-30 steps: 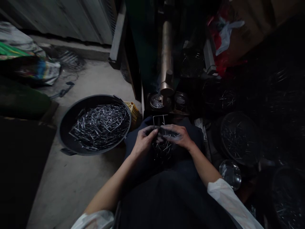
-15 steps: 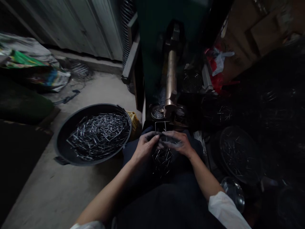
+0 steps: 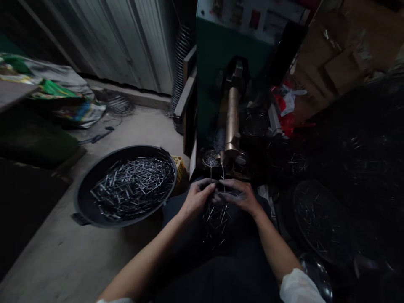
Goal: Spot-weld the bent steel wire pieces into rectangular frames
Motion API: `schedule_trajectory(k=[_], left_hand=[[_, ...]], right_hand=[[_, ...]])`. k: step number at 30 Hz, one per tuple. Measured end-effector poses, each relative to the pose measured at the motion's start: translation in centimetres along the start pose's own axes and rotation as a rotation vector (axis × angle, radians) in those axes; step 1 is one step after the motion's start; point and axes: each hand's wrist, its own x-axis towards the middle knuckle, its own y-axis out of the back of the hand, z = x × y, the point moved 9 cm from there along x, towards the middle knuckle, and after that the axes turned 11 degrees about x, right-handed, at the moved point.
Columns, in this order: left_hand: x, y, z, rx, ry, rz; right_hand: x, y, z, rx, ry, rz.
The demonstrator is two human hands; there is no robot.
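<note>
A thin rectangular metal wire frame (image 3: pixel 217 167) stands up between my hands, its top edge close to the pointed tip under a copper-coloured machine arm (image 3: pixel 232 120). My left hand (image 3: pixel 199 194) is closed on the frame's left side, thumb on top. On the right side my right hand (image 3: pixel 239 194) pinches the same frame, with its fingertips near those of the left. Below the hands, several bent wire pieces (image 3: pixel 217 221) lie on my dark-clothed lap. The lower part of the frame is partly hidden by my fingers.
A large black basin (image 3: pixel 77 191) of bent wire pieces stands at the left, beside a yellow crate (image 3: pixel 179 167). Behind the arm is a green machine body (image 3: pixel 210 63). A small round dish (image 3: pixel 210 158) sits near the tip. At the right is a dark basin (image 3: pixel 318 219) with wire pieces.
The view has tilted up, so the scene sits lower and more of the machine shows. Both hands still hold the wire frame, whose top edge is now nearer the pointed tip.
</note>
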Motion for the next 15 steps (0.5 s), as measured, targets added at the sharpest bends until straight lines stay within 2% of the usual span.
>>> schedule_trajectory(k=[9,15], left_hand=[[-0.35,0.0,-0.04,0.018,0.026,0.003],[0.25,0.33,-0.16,0.019,-0.001,0.015]], right_hand=[[-0.2,-0.13,0.22,-0.005,-0.023,0.022],[0.03,0.05,0.36,-0.003,-0.047,0.028]])
